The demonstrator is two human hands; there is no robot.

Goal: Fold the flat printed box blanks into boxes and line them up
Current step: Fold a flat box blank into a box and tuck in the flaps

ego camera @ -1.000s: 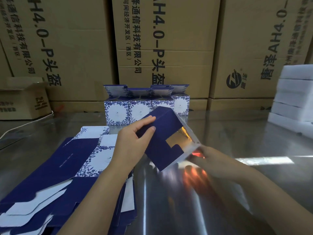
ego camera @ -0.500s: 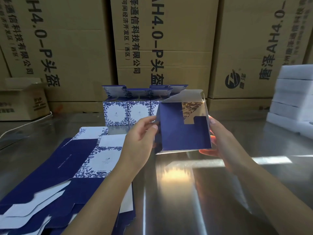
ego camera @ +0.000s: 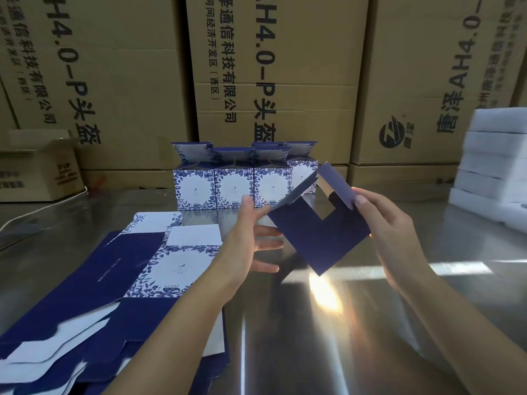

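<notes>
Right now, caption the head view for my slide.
Left hand and right hand fold a dark blue box over a shiny table, flat blanks at left, finished boxes lined up behind.

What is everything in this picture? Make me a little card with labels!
box: dark blue, half folded, tilted above the table
right hand: pinches its top flap
left hand: fingers spread at its left edge
done boxes: row at the back, lids up
blanks: flat pile on the left
</notes>
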